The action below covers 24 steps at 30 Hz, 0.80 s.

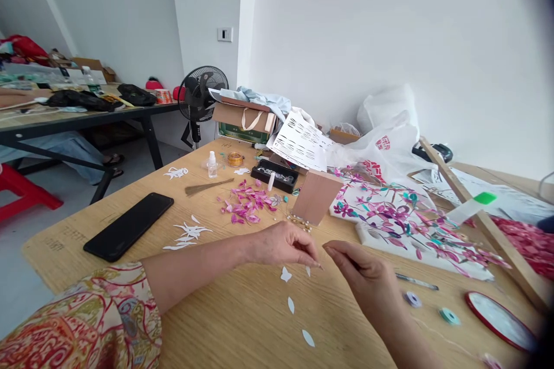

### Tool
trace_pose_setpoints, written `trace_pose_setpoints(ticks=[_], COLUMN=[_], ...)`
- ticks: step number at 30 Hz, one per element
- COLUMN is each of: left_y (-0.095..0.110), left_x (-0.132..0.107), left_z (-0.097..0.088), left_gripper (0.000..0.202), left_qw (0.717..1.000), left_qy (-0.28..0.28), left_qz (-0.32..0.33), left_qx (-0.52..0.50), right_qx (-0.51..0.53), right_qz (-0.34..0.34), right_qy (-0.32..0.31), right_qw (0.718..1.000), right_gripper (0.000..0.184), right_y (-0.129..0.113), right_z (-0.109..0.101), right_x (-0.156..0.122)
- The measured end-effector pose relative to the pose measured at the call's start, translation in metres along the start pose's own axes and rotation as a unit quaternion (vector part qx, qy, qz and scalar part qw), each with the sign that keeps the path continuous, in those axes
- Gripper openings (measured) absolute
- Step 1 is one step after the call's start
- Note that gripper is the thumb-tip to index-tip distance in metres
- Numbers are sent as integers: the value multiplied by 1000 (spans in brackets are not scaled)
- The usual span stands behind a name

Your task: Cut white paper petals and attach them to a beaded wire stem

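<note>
Over the wooden table point(242, 311), my left hand point(285, 244) is closed in a pinch, fingertips pointing down to the right. Facing it across a small gap, my right hand point(363, 270) pinches thumb against forefinger. Whatever either pinch holds is too fine to make out. Below my left hand lie a white petal-shaped cutout point(285, 274) and two white leaf-shaped pieces, one point(291, 305) above the other point(307, 338). Purple thread point(412, 299) and teal thread point(449, 316) sit in small spools to the right of my right hand, near a pen point(416, 282).
Pink petals point(247, 202) lie beyond my hands, near a wooden block point(317, 197) and a black box point(274, 176). A phone point(128, 226) rests at left. Finished-looking pink flower sprays point(398, 213), a wooden bar point(485, 225) and a red-rimmed hoop point(501, 320) occupy the right.
</note>
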<state>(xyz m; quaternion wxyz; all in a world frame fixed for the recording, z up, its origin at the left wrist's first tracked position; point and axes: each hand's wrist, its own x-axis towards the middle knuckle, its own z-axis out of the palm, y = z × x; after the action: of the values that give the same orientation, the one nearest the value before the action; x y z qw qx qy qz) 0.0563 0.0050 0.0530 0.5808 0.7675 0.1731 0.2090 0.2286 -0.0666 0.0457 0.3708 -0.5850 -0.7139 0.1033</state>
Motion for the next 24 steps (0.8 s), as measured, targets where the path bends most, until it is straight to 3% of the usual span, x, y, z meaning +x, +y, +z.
trace_pose_setpoints(ticks=[3, 7, 10, 14, 17, 20, 22, 24], left_y=[1, -1, -5, -8, -8, -7, -6, -5], left_x=[1, 4, 7, 8, 6, 4, 3, 2], left_z=[1, 1, 1, -1, -2, -1, -1, 0], left_gripper=[14, 17, 14, 8, 11, 12, 11, 10], left_qw=[989, 973, 972, 978, 965, 947, 948, 967], left_qy=[45, 135, 185, 208, 184, 123, 70, 13], left_qz=[-47, -45, -43, -24, 25, 70, 83, 79], left_qx=[-134, -181, -139, 23, 187, 290, 298, 243], right_qx=[71, 86, 55, -8, -106, -194, -207, -175], right_qz=[42, 40, 19, -36, -92, -140, -147, -126], right_qy=[-11, -15, -5, 2, 6, 18, 14, 6], right_qw=[997, 995, 998, 999, 990, 971, 967, 976], right_gripper=[25, 27, 27, 25, 28, 32, 33, 30], right_y=[8, 7, 2, -7, -14, -18, -18, -12], right_z=[11, 24, 29, 28, 23, 14, 7, 1], right_x=[0, -4, -7, -10, -12, -11, -9, -6])
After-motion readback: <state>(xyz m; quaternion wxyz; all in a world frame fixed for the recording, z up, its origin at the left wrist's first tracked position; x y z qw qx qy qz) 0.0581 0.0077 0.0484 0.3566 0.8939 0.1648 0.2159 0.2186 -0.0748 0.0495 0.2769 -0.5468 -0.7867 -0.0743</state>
